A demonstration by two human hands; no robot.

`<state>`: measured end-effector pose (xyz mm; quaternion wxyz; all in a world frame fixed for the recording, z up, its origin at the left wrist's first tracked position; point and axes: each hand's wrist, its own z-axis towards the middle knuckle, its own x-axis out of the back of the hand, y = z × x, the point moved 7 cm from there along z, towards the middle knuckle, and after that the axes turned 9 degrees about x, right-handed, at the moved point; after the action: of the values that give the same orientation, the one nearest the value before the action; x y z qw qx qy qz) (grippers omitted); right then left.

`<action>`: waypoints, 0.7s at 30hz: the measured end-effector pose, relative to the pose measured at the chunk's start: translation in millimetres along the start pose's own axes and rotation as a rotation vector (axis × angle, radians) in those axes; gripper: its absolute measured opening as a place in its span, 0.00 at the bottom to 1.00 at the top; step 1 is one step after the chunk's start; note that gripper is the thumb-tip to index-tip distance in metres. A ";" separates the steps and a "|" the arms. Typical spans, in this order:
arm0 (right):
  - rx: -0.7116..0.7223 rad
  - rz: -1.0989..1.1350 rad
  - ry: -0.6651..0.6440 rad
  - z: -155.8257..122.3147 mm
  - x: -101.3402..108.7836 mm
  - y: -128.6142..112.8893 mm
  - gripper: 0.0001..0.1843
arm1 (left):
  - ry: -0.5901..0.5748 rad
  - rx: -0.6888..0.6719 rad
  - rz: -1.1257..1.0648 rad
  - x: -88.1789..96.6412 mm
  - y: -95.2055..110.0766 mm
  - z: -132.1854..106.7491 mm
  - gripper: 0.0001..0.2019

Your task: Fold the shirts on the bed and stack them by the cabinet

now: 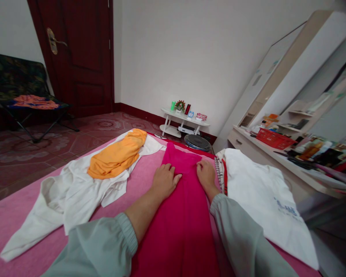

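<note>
A long magenta garment (184,215) lies stretched out on the pink bedding (150,173), running away from me; its exact kind I cannot tell. My left hand (165,181) rests palm down on its left side, thumb apart from the fingers. At the right edge of the cloth, the fingers of my right hand (206,173) are curled in and pinch the fabric. To the left, a crumpled white garment (83,192) is spread out with a bunched orange garment (118,154) on top. White folded clothing (256,188) with blue lettering lies right of my right arm.
A dressing table (302,173) with a red basket (275,138) and bottles stands close on the right. Beyond the bed are a small white table (187,119) and a round dark lidded object (197,142). A folding chair (25,96) stands left near the door (75,57).
</note>
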<state>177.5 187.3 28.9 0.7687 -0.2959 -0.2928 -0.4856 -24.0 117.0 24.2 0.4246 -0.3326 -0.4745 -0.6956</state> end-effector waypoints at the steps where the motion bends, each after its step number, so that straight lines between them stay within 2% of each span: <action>1: -0.019 0.028 0.022 1.5 -1.5 2.5 0.13 | 0.000 -0.004 -0.004 0.0 0.2 0.0 0.23; 4: -0.091 0.119 0.138 9.1 -4.6 11.7 0.18 | 0.002 -0.014 -0.019 -0.4 0.4 0.1 0.22; 5: -0.108 0.162 0.127 12.9 -9.0 13.6 0.20 | 0.004 -0.012 -0.024 -0.5 0.2 0.2 0.22; 9: -0.044 0.346 -0.142 25.7 -32.2 0.7 0.23 | 0.013 0.011 -0.039 0.3 -2.2 0.9 0.22; 12: 0.038 0.357 -0.202 17.1 -22.7 -22.2 0.25 | 0.026 0.021 -0.063 1.2 -4.4 1.1 0.19; 15: 0.135 0.352 -0.267 -20.1 1.2 -57.0 0.27 | 0.049 0.040 -0.113 0.6 -9.0 1.9 0.15; 18: 0.177 0.369 -0.379 -81.6 31.5 -89.7 0.27 | 0.082 0.075 -0.237 -1.7 -18.3 5.1 0.13; 21: 0.162 0.333 -0.439 -143.0 67.5 -103.7 0.27 | 0.123 0.151 -0.454 -3.8 -34.8 10.9 0.14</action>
<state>129.5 6.2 2.9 0.7771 -0.3756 -0.4376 -0.2521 -53.3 134.9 11.3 0.3092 -0.1421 -0.5610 -0.7547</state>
